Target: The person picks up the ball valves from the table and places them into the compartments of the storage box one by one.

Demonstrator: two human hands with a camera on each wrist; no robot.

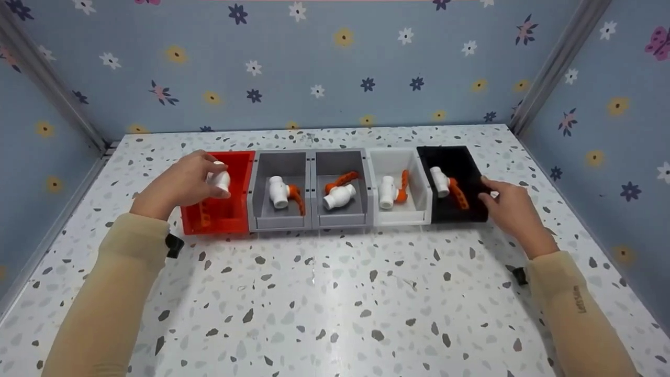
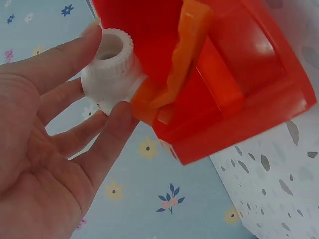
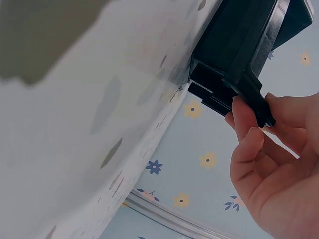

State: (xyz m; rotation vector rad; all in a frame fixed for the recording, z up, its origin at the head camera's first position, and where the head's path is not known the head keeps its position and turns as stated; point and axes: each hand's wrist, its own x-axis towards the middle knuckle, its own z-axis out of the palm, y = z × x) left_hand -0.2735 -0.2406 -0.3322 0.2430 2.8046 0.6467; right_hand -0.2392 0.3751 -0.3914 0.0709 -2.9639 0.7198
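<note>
My left hand [image 1: 184, 180] grips a white ball valve [image 2: 112, 82] by its body, over the red bin [image 1: 239, 173] at the row's left end. The valve's orange lever [image 2: 185, 52] points up and away from the palm in the left wrist view. At the other end, my right hand [image 1: 514, 209] pinches the side rim of the black bin [image 1: 454, 156] between thumb and fingers. Inside that bin lies another white valve [image 1: 440, 182] with an orange lever.
Between the end bins stand a grey bin [image 1: 282, 161], a second grey bin [image 1: 340, 159] and a white bin [image 1: 395, 159], each holding one orange-levered valve. The row sits on a speckled table [image 1: 335, 293]. Flower-patterned panels [image 1: 324, 63] enclose the back and sides.
</note>
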